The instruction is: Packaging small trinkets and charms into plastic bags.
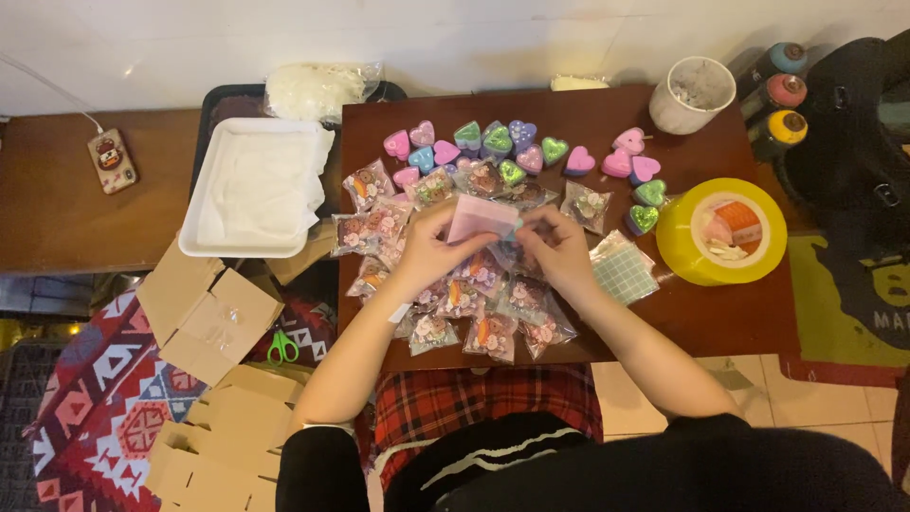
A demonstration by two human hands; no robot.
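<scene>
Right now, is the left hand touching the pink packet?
Touching. The head view shows the left hand with its fingers closed on the left edge of the pink packet, no gap between them; the right hand grips the other side.

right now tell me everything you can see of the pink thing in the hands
The pink packet looks like a small, flat, pale pink rectangle, perhaps a thin plastic bag or card. It is held tilted just above the dark wooden table, over a spread of filled clear packets. The left hand pinches its left edge and the right hand its right corner. Its contents cannot be made out.
</scene>
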